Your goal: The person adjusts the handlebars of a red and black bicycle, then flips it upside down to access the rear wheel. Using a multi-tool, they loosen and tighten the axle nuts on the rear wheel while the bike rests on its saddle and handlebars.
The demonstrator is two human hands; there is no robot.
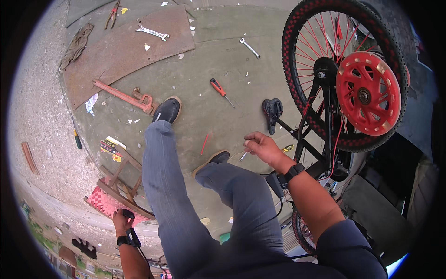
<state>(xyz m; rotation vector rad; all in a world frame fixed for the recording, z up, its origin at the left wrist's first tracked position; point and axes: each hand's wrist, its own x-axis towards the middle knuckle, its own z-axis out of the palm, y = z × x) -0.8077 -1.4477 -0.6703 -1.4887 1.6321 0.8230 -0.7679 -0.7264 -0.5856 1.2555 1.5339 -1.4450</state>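
Observation:
At the lower left, my left hand (pixel 121 223) is closed around a small black object (pixel 126 214), whose kind I cannot make out. The hand is beside a wooden stool with a pink woven seat (pixel 103 197). My right hand (pixel 262 146) is out in front of my right knee with its fingers curled together; whether they hold anything is hidden. A shiny metal tool end (pixel 242 156) shows just below these fingers. Right of the hand stands an upside-down black bicycle, with its saddle (pixel 272 114) on the floor and a red spoked disc (pixel 368 93) beside its red-and-black wheel (pixel 289 60).
On the floor lie a red-handled screwdriver (pixel 222 92), a spanner (pixel 250 48), a red stick (pixel 204 144) and a red pipe wrench (pixel 123 95). A second spanner (pixel 153 32) rests on a rusty metal sheet (pixel 107 65). Pliers (pixel 111 16) lie at the far left.

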